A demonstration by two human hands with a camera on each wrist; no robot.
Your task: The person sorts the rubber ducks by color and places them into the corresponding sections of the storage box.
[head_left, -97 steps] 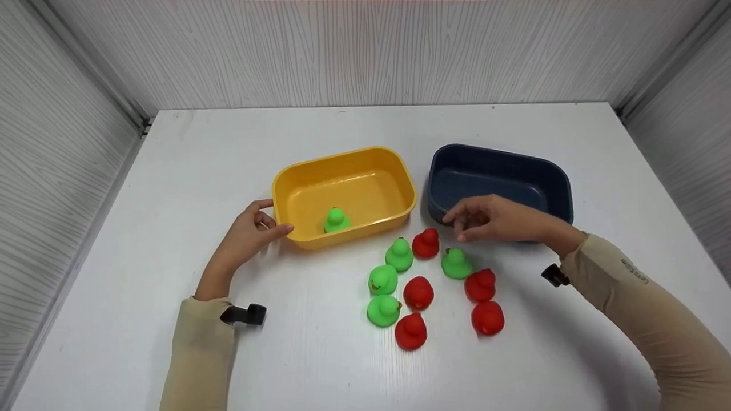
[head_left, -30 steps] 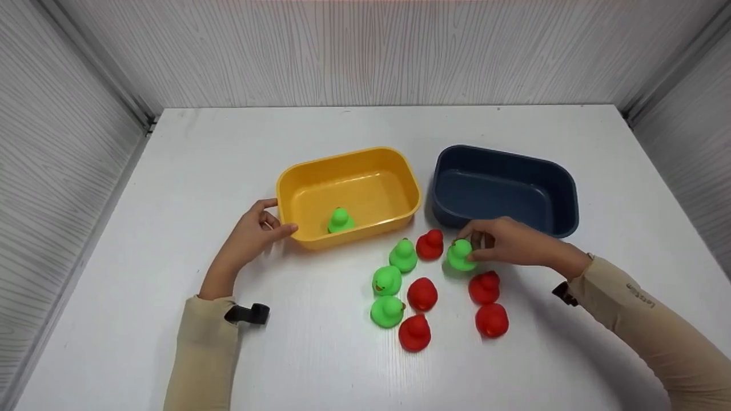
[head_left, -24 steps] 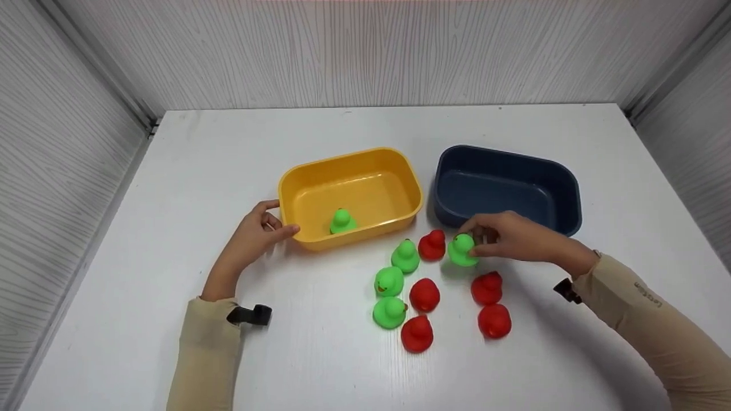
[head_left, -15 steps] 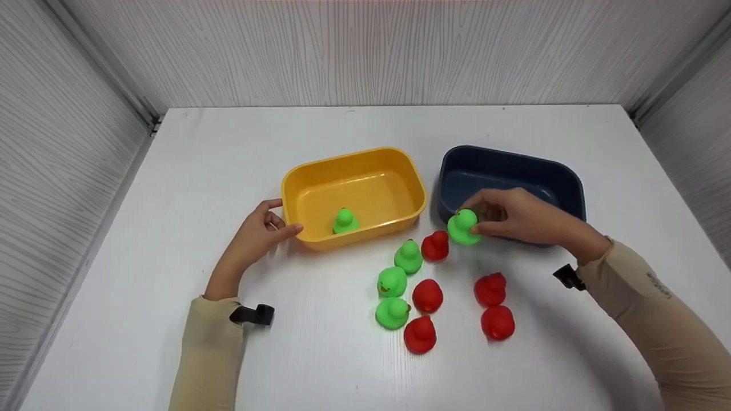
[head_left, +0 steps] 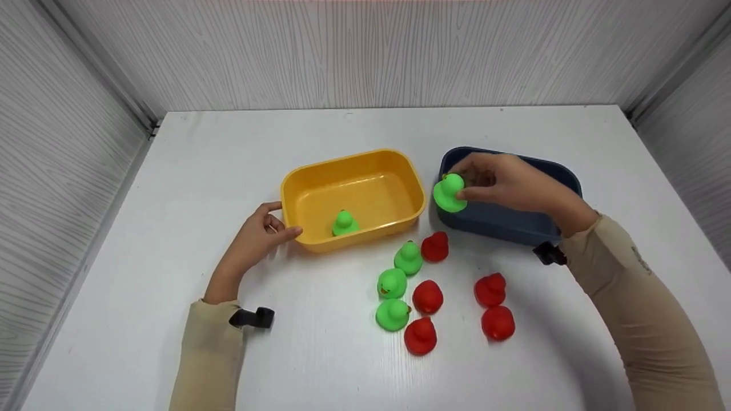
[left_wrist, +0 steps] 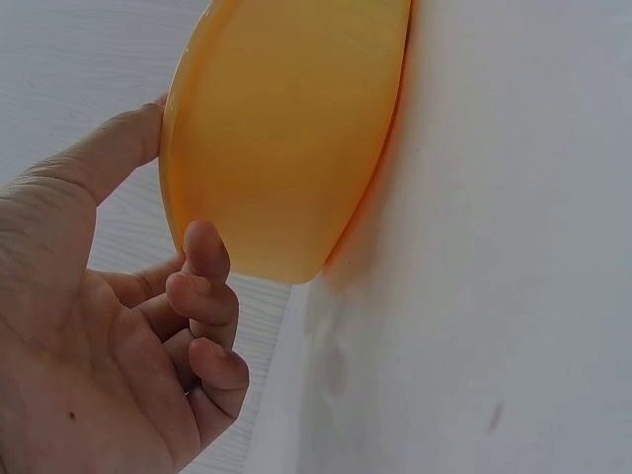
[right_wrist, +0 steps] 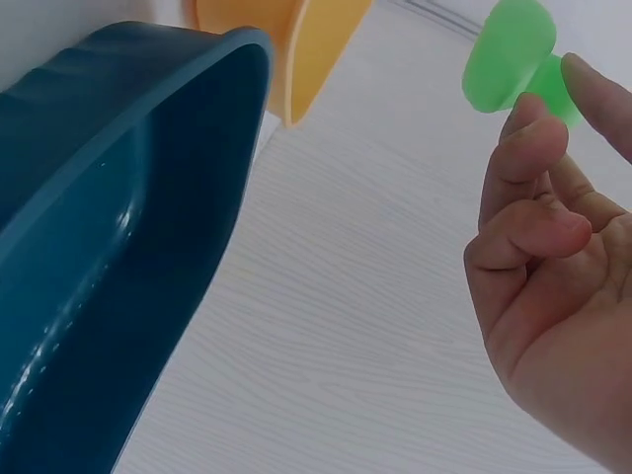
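My right hand point(head_left: 505, 180) pinches a green rubber duck point(head_left: 450, 194) between thumb and fingertips, raised over the left end of the navy blue bin point(head_left: 497, 222). The right wrist view shows the same duck point(right_wrist: 513, 54) at the fingertips, with the bin wall point(right_wrist: 188, 188) to the left. My left hand point(head_left: 257, 237) holds the left end of the yellow bin point(head_left: 365, 197) with thumb and index finger at its rim; the other fingers point(left_wrist: 212, 306) are curled beside the wall. One green duck point(head_left: 344, 224) sits inside the yellow bin.
Three green ducks point(head_left: 392, 283) stand on the white table point(head_left: 297, 354) in front of the bins. Several red ducks point(head_left: 428, 297) lie beside them, in two loose groups. White wood-grain panels point(head_left: 365, 51) enclose the table at the back and sides.
My right hand has come down to the green duck in front of the navy bin, taken hold of it and lifted it up and back over the bin. The left hand stays at the yellow bin.
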